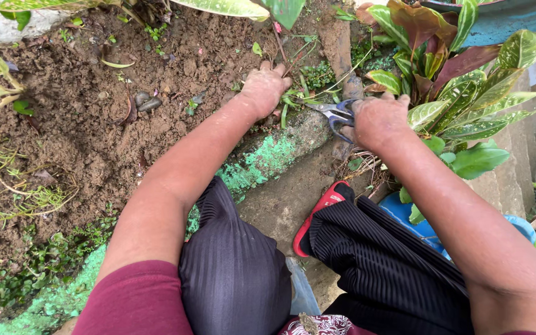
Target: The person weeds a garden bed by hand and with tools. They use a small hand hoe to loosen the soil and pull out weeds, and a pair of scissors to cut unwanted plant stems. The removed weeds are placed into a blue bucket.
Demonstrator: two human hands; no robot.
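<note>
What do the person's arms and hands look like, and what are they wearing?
Both arms are bare from the short maroon sleeves down. The left hand and right hand wear no gloves and are smudged with soil. I see no rings, watch or bracelets. Dark pleated trousers cover the knees.

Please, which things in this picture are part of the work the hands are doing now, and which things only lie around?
In use:
- left hand, gripping small green weeds
- right hand, holding scissors

Lying about:
- variegated plant
- red sandal
- blue container
- pulled weeds on the soil
- green-painted kerb
</note>
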